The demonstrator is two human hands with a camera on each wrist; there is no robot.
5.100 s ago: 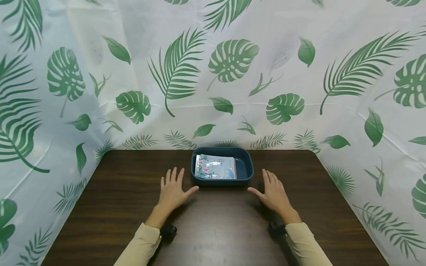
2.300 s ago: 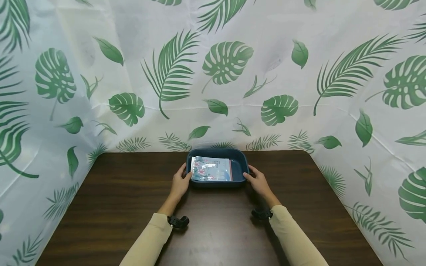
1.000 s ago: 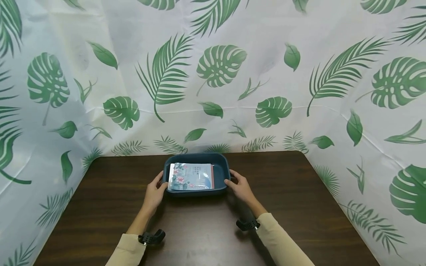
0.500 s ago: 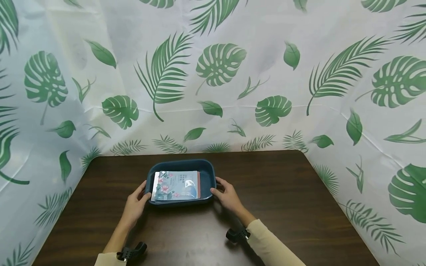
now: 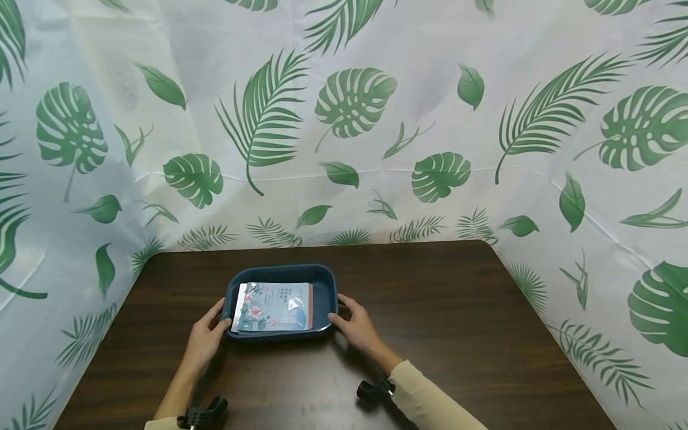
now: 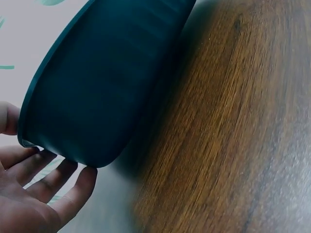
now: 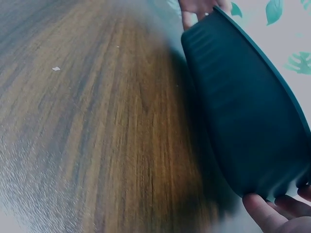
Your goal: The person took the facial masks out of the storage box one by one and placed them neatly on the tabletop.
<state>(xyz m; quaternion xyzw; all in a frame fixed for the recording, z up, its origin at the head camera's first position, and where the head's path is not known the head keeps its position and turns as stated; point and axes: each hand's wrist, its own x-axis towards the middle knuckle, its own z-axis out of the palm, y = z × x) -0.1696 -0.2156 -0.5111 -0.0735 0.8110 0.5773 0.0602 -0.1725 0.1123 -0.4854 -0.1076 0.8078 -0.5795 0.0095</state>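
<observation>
A dark blue rectangular tray [image 5: 324,298] with rounded corners is held between both hands, left of the table's middle. Flat, glossy pale-blue packets [image 5: 274,306] printed with pink flowers lie inside it, toward its left side. My left hand [image 5: 202,345] grips the left end, thumb over the rim and fingers against the outer wall. At the opposite end, my right hand [image 5: 359,329] holds the tray the same way. Each wrist view shows the tray's outer wall [image 6: 97,92] close over the tabletop, a dark shadow beneath it; the fingertips [image 7: 253,200] press the end wall.
The dark wood-grain table [image 5: 441,322] has rounded far corners. A white curtain [image 5: 398,197] printed with green leaves stands right behind it and along both sides. Black bands with a small device [image 5: 376,391] sit on the wrists.
First both hands were apart from the tray at the back of the table. They took hold of its ends and moved it left and nearer, with the packets in it.
</observation>
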